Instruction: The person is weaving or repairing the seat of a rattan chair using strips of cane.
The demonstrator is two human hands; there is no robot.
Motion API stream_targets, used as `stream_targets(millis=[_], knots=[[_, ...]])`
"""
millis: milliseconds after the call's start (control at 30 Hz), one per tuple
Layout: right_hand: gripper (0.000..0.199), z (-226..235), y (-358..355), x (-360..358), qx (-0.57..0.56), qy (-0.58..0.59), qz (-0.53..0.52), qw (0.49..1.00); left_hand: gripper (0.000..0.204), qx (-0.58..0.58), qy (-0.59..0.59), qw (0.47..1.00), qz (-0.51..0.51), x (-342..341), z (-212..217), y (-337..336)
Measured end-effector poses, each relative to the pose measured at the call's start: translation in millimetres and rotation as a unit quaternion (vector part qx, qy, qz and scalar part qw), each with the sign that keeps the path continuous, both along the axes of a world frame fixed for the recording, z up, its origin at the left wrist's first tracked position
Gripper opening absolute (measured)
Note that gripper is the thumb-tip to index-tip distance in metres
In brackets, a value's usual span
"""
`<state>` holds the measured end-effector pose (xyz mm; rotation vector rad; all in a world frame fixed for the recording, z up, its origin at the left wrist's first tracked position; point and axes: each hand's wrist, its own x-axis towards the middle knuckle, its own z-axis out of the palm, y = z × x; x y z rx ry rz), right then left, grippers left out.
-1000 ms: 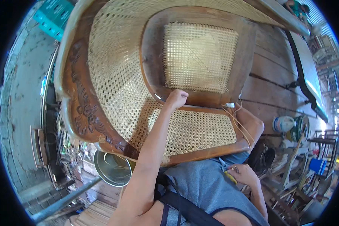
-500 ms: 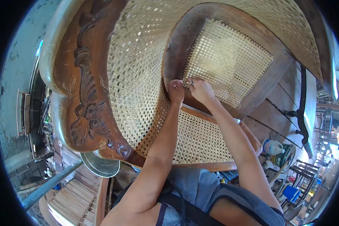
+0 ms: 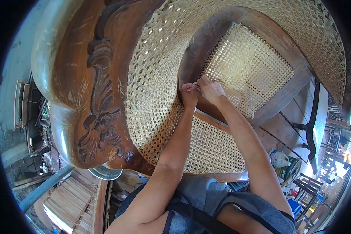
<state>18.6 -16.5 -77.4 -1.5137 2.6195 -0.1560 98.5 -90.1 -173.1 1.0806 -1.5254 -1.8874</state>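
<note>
A square woven cane panel (image 3: pixel 249 64) is set in the dark wooden seat frame (image 3: pixel 201 43) of a large carved chair. At the panel's near left corner both my hands meet. My left hand (image 3: pixel 189 96) is closed at the frame's edge, its fingers curled with thumb and fingers together. Right beside it, my right hand (image 3: pixel 211 90) is closed in a pinch over the corner, its fingertips close to the left ones. Whatever lies between the fingertips is too small to make out. Thin loose strands cross the middle of the panel.
Curved cane backing (image 3: pixel 156 82) and a carved wooden rail (image 3: pixel 101 85) rise at the left. Below my hands is another cane section (image 3: pixel 214 146). A metal basin (image 3: pixel 105 172) sits low left; a plastic bottle (image 3: pixel 279 159) stands among clutter at the right.
The chair has shifted right and slightly down in view. My right hand has turned over the corner, showing more of its back, and its fingertips are nearer my left hand.
</note>
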Motion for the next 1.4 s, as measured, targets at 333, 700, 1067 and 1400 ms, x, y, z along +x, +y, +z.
stream_targets(millis=[333, 700, 1067, 1400], knots=[[0.016, 6.1, -11.6, -0.4, 0.058, -0.07, -0.038, 0.995, 0.02, 0.062, 0.039, 0.997, 0.008, 1.5, -4.9, 5.4], [0.024, 83.2, 68.0, -1.5, -0.072, -0.242, -0.199, 0.947, 0.043, 0.071, -0.065, 0.992, -0.078, 0.5, -36.1, -28.8], [0.024, 122.4, 415.1, 211.8, -0.096, -0.265, -0.556, 0.782, 0.019, -0.123, 0.054, 0.856, -0.499, 16.4, 106.5, 127.0], [0.019, 107.1, 388.3, 252.1, -0.148, -0.087, -0.504, 0.847, 0.022, -0.331, 0.215, 0.601, -0.694, 69.5, 153.8, 264.0]])
